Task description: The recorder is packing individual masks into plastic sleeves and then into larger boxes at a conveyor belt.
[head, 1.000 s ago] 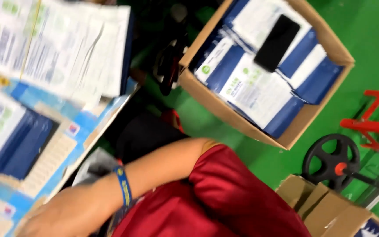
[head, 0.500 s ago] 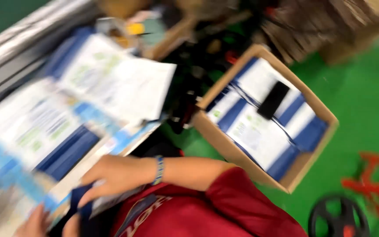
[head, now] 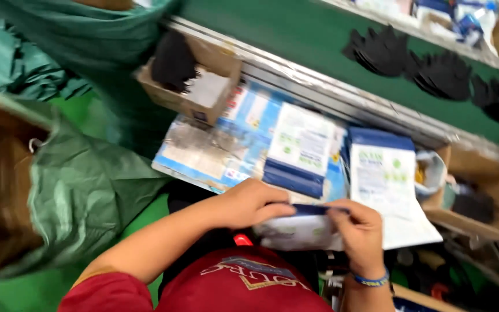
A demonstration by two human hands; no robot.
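Blue-and-white flat pouch [head: 298, 226], pinched along its top edge by both hands: left hand [head: 255, 202] grasping the left end, right hand [head: 360, 230] the right end, close to the body. Farther off, similar printed pouches [head: 301, 147] lie spread on the worktable [head: 215, 167]. Far left stands a small cardboard box [head: 194, 84]; green plastic sheeting [head: 88, 185] drapes at left.

Person wears a red short-sleeved shirt with a yellow-edged sleeve hem and light lettering across the chest. Both forearms bare. A blue wristband [head: 369, 280] with yellow marks encircles one wrist. No gloves worn.
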